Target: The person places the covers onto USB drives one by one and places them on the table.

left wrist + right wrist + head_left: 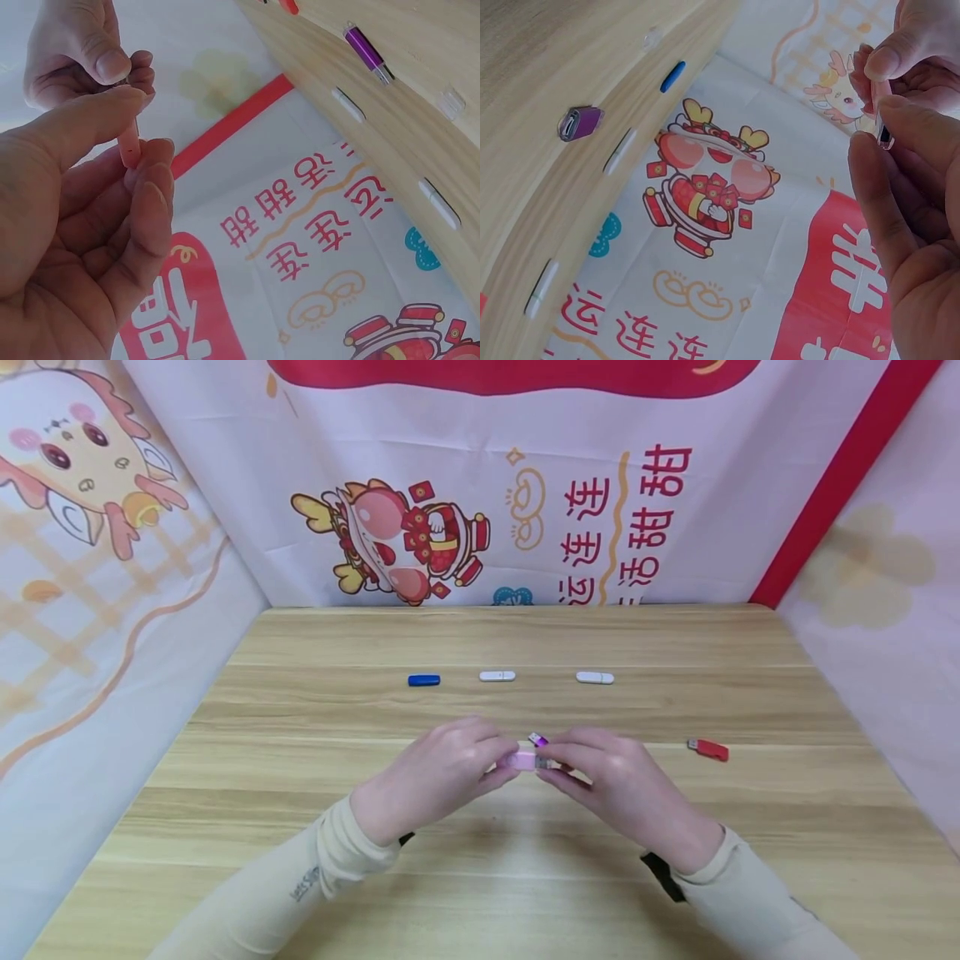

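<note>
Both hands meet at a pink USB stick (522, 761) held above the table. My left hand (442, 768) pinches its pink body between thumb and fingers. At the other end, the thumb and fingertips of my right hand (618, 777) pinch the plug, where a clear edge shows around the dark metal (886, 136). Fingers cover much of the stick in both wrist views. Just beyond the right fingertips in the head view, a purple USB stick (538, 740) lies on the wooden table (300, 760), partly hidden by that hand.
Farther back lie a blue USB stick (423, 680) and two white ones, one left (497, 676) and one right (595, 677). A red USB stick (711, 750) lies to the right. A small clear piece (451, 103) rests on the table. Printed cloth (450, 435) hangs behind.
</note>
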{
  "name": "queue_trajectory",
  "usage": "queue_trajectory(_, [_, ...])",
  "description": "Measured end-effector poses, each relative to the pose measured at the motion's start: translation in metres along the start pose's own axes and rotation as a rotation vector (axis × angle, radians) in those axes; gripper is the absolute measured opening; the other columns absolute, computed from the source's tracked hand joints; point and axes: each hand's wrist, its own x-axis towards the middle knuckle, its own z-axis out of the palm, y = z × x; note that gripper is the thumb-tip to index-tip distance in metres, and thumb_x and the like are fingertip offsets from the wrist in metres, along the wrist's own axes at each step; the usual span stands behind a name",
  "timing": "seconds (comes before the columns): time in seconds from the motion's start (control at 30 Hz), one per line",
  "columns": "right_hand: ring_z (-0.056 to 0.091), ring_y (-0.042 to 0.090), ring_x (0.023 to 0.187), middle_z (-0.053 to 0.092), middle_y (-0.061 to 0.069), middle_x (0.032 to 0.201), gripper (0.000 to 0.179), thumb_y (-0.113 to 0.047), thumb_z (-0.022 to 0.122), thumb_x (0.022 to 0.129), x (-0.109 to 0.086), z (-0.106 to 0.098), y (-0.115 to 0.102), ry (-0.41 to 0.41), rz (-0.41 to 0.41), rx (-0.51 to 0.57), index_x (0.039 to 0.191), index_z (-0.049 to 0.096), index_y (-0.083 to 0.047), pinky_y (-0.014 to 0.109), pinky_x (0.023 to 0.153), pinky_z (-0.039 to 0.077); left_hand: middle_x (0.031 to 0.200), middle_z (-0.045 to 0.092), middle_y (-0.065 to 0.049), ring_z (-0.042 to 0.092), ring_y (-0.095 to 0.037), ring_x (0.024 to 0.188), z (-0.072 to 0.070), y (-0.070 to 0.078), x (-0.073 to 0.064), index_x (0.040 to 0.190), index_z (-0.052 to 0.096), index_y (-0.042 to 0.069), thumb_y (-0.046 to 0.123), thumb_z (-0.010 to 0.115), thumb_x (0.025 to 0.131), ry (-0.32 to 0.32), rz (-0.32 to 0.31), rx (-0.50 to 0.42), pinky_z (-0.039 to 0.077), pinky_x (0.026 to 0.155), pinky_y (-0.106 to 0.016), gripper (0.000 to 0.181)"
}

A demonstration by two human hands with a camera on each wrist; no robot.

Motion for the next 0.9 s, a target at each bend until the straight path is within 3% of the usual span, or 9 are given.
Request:
queue_trajectory(0.17, [0.071, 0.014, 0.084, 0.074, 0.005, 0.096, 0.034, -0.007, 0.089, 0.070, 0.0014, 0.0013, -0.0010, -0.009, -0.008, -0.008, 0.101, 0.077, -0.003, 0.025, 0.072, 0.058, 0.081, 0.070, -0.003, 0.061, -0.009, 0.067, -0.0023, 0.0007, -0.0030, 0.096, 0.075, 0.003, 0.020, 0.079, 0.087, -0.008, 0.017, 0.025, 0.054, 0.066, -0.017, 0.020])
queue_trajectory(0.43, [0.071, 0.015, 0.083, 0.074, 0.006, 0.094, 0.032, -0.005, 0.090, 0.068, 0.0037, 0.0025, -0.0025, 0.010, -0.058, -0.014, 0.098, 0.077, -0.002, 0.024, 0.072, 0.058, 0.085, 0.071, -0.005, 0.066, -0.013, 0.074, -0.0044, 0.0000, -0.0049, 0.098, 0.074, 0.001, 0.018, 0.076, 0.089, 0.008, 0.047, 0.031, 0.057, 0.071, -0.023, 0.020])
queue_trajectory(0.73, [0.071, 0.019, 0.081, 0.073, 0.009, 0.092, 0.034, -0.002, 0.091, 0.062, 0.0052, 0.0044, -0.0025, 0.061, -0.144, -0.006, 0.093, 0.077, 0.000, 0.026, 0.071, 0.058, 0.077, 0.063, -0.002, 0.057, -0.010, 0.067, -0.0069, -0.0007, -0.0046, 0.093, 0.073, 0.003, 0.018, 0.071, 0.093, 0.011, 0.110, 0.060, 0.053, 0.064, -0.019, 0.015])
queue_trajectory(0.9, [0.072, 0.023, 0.080, 0.072, 0.011, 0.092, 0.025, -0.007, 0.088, 0.071, 0.0071, 0.0062, -0.0016, 0.112, -0.215, 0.008, 0.092, 0.077, 0.002, 0.028, 0.071, 0.058, 0.073, 0.059, -0.001, 0.053, -0.011, 0.064, -0.0082, -0.0007, -0.0063, 0.088, 0.069, 0.004, 0.017, 0.071, 0.093, 0.035, 0.152, 0.106, 0.050, 0.060, -0.019, 0.014])
